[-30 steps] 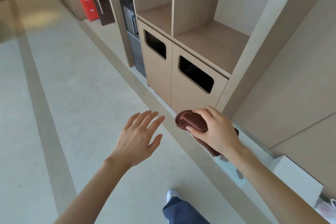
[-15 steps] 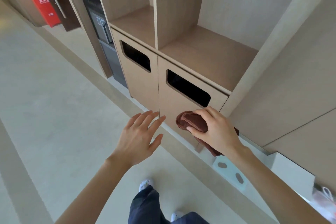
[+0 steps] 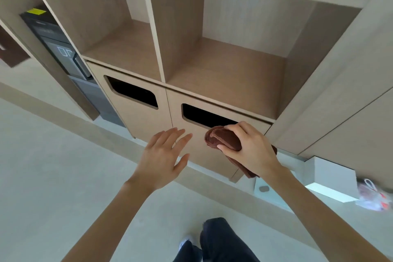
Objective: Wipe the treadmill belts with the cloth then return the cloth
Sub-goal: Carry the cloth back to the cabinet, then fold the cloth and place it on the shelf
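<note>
The cabinet (image 3: 136, 121) has drawn nearer. The left hand (image 3: 163, 155) hovers empty, fingers spread. The right hand (image 3: 251, 149) clamps the bunched cloth (image 3: 223, 139), which trails back under the wrist. Just beyond it lies a dark slot (image 3: 202, 116), then an open shelf (image 3: 229, 78).

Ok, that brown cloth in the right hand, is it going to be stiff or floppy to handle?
The brown terry cloth is probably floppy: it bunches under the right hand and a tail droops below the wrist. Likely light, since one hand's pinch carries it. Its looped pile suggests little slipping.
</note>
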`<act>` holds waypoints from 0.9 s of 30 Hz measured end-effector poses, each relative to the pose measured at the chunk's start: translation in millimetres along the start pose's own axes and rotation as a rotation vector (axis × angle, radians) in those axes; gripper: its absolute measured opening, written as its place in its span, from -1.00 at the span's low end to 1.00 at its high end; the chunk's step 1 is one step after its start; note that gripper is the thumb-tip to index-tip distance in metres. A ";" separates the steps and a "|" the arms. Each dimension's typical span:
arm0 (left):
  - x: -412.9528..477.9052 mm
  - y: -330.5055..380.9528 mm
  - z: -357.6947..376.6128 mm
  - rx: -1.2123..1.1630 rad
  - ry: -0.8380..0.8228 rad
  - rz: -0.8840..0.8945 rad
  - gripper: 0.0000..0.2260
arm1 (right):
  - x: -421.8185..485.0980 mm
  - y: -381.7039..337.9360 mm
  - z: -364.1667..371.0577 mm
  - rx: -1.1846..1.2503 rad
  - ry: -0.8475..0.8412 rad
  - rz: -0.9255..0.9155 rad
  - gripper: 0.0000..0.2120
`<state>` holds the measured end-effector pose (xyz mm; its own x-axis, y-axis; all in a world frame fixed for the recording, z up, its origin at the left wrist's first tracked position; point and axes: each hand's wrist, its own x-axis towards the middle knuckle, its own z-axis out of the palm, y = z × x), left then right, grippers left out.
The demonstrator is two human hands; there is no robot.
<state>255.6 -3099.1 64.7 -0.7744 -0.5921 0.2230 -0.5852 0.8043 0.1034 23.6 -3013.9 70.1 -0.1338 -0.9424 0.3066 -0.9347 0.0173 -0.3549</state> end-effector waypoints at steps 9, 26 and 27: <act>87.0 -44.9 41.1 -0.044 0.021 0.069 -0.59 | 80.0 48.5 28.3 -0.063 -0.012 0.040 -0.59; 216.2 -60.3 111.1 -0.086 -0.042 0.259 -0.63 | 165.7 150.4 93.5 -0.174 -0.134 0.147 -0.48; 219.8 -62.8 113.8 -0.095 -0.050 0.269 -0.63 | 164.1 152.6 92.5 -0.159 -0.134 0.140 -0.44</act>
<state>94.9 -3285.5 -3.1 -0.9111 -0.3565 0.2068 -0.3336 0.9326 0.1377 -110.6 -3196.8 -15.5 -0.2310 -0.9628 0.1401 -0.9515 0.1934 -0.2394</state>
